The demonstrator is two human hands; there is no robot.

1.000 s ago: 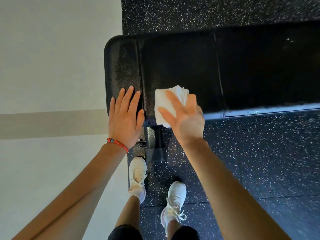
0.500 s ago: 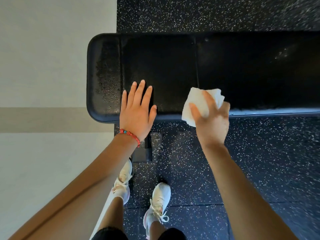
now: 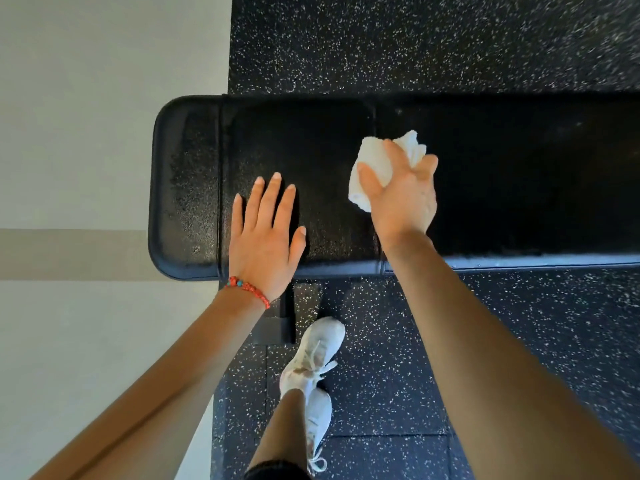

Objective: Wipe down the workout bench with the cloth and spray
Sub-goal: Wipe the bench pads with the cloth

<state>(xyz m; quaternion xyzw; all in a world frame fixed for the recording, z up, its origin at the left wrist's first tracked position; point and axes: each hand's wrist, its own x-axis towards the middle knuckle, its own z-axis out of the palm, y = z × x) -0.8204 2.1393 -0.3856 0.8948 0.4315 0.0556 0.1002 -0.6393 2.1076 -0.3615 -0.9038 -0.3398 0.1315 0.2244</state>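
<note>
A black padded workout bench [image 3: 311, 140] runs across the view from the left end to the right edge. My left hand [image 3: 265, 237] lies flat on the pad near the front edge, fingers straight, a red bead bracelet on the wrist. Further right, my right hand [image 3: 403, 190] grips a crumpled white cloth [image 3: 372, 157] on top of the pad, near a seam. No spray bottle is in view.
The bench stands on black speckled rubber flooring [image 3: 415, 46]; pale smooth floor [image 3: 86, 133] lies to the left. A black bench foot [image 3: 273, 329] sits under the front edge. My white shoes [image 3: 315, 358] stand close to it.
My right hand has carried the cloth from the pad's front edge up onto its top and to the right. My left hand has slid right along the pad. My feet have shifted.
</note>
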